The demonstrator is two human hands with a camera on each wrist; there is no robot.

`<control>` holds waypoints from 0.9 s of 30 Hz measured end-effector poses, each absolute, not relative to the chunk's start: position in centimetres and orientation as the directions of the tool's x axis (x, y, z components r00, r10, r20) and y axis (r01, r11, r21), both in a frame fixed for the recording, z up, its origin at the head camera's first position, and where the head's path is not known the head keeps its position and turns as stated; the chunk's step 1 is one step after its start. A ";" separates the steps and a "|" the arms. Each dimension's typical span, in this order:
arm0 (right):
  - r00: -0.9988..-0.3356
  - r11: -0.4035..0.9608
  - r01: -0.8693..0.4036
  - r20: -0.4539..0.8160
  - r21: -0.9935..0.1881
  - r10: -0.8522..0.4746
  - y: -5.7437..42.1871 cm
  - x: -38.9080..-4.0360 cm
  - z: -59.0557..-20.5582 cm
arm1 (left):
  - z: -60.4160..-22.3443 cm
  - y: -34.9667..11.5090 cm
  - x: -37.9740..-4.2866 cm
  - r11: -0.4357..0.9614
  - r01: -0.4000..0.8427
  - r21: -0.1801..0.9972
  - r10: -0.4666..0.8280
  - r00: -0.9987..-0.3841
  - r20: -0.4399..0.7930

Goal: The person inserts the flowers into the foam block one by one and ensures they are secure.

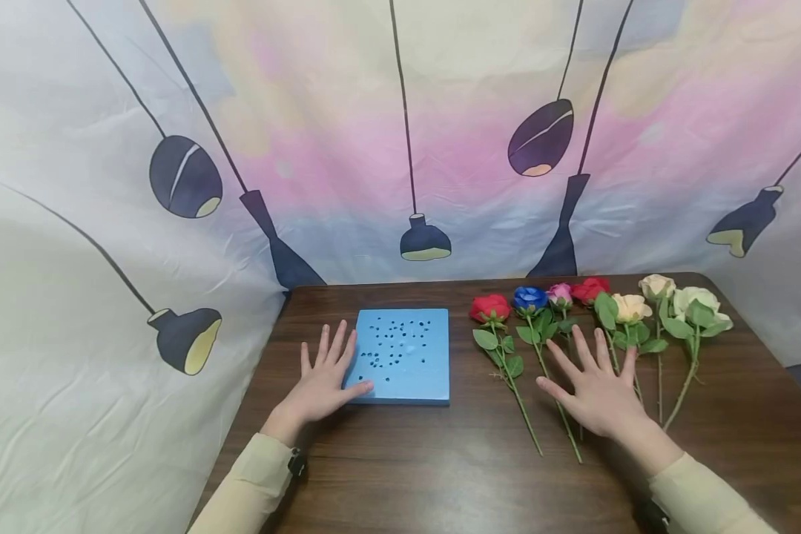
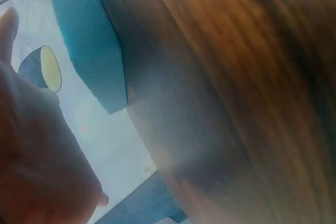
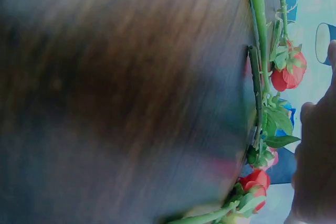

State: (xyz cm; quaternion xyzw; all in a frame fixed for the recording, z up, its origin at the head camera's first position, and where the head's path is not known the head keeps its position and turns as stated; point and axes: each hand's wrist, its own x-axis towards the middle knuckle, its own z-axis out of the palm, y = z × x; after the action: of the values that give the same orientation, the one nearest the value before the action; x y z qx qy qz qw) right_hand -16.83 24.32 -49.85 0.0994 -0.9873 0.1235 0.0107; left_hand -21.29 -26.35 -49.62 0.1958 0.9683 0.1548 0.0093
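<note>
My left hand (image 1: 320,386) spreads its fingers at the left edge of a blue foam block (image 1: 403,386), whose top is dotted with small dark holes. In the left wrist view the palm (image 2: 42,150) is beside the block's side (image 2: 100,45). My right hand (image 1: 597,389) is spread over the stems of several artificial roses, holding none of them. To its left lie a red rose (image 1: 489,308) and a blue rose (image 1: 530,298); beyond the fingers are a pink rose (image 1: 561,295) and another red rose (image 1: 590,289). A peach rose (image 1: 630,308) and two cream-white roses (image 1: 699,304) lie to the right.
Everything lies on a dark brown wooden table (image 1: 400,467) with rounded far corners. Behind it hangs a pastel cloth (image 1: 347,148) printed with dark lamps. The rose stems point toward the near side. Each wrist wears a dark strap (image 1: 297,462) at the sleeve.
</note>
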 end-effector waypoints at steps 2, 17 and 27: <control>-0.978 0.937 -0.208 0.053 -0.280 -0.201 24.3 -16.9 -49.8 | -49.6 -26.5 -21.4 0.854 0.364 0.373 0.386 -0.922 0.018; -0.976 0.708 -0.153 -0.009 -0.689 -0.219 23.3 -16.9 -47.6 | -48.0 -29.4 -21.4 0.613 0.162 0.774 0.333 -0.941 -0.067; -0.931 0.436 0.034 -0.186 -0.899 -0.313 20.9 -16.5 -48.7 | -49.2 -28.6 -21.4 0.503 0.086 0.860 0.319 -0.943 -0.092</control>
State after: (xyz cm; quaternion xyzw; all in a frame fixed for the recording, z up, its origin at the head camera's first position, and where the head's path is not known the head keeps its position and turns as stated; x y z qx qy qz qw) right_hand -16.54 20.93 -48.67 0.0840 -0.8310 0.5245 -0.1651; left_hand -21.36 -28.57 -49.22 0.1181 0.8587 0.4841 0.1202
